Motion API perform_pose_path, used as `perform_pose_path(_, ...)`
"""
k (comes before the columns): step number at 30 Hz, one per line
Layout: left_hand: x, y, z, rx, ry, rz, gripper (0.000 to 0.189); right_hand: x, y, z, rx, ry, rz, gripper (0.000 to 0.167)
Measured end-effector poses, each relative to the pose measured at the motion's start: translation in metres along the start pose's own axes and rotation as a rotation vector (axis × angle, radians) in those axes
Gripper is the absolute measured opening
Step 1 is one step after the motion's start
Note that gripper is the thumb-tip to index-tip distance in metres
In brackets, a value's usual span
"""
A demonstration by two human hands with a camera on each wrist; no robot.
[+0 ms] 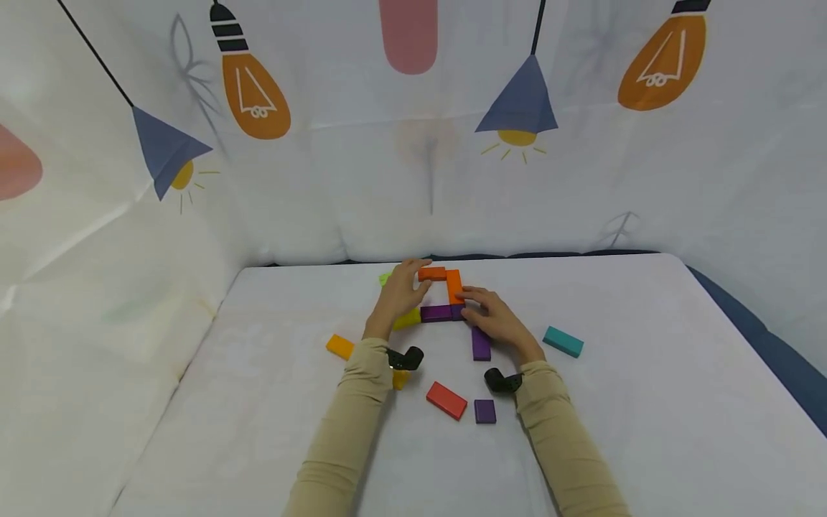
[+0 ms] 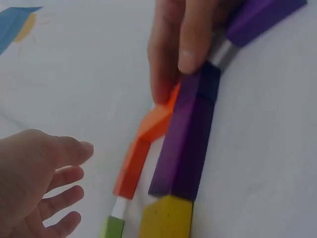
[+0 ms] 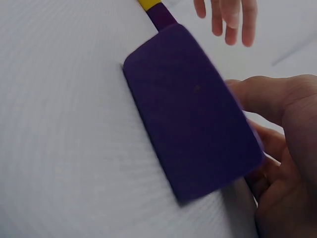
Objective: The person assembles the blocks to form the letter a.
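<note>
Coloured rectangular blocks lie on the white table, some joined end to end in a bent line. My left hand [image 1: 402, 291] hovers over the left part of this line with its fingers apart, holding nothing. Beside it are a yellow block [image 1: 407, 319], a light green block [image 2: 113, 228] and an orange block [image 1: 431, 273]. At the line's right corner, the fingers of my right hand [image 1: 494, 316] touch the upright-running orange block [image 1: 454, 286] and the end of the purple row [image 1: 436, 314]. Another purple block [image 3: 193, 114] lies just below that hand, apart from the row.
Loose on the table are a teal block [image 1: 563, 342], a red block [image 1: 446, 400], a small purple block [image 1: 485, 411] and an amber block [image 1: 339, 346]. A further amber block [image 1: 400, 379] is partly behind the left wrist. A patterned curtain [image 1: 362, 179] hangs beyond the table's far edge.
</note>
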State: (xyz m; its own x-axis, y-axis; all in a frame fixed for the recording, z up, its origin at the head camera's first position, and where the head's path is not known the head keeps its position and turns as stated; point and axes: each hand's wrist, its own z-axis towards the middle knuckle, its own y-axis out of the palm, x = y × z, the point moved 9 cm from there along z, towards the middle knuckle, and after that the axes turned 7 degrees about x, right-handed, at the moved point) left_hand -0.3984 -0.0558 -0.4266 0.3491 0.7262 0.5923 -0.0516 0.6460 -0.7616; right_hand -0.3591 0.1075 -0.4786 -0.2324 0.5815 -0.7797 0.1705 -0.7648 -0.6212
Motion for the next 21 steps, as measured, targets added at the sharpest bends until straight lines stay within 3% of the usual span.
perform_pose_path(3,-0.007,0.001,0.01,-0.022,0.017,0.058,0.045,-0.001,0.0,0.0,0.004,0.004,0.022,0.046)
perform_pose_path(8,-0.013,-0.001,0.021,-0.058,0.017,0.072,0.046,0.002,0.001,-0.001,0.003,0.0,0.03,0.046)
perform_pose_path(21,-0.002,0.005,0.036,-0.137,0.025,0.126,0.047,0.008,-0.002,0.0,0.002,0.053,0.03,0.052)
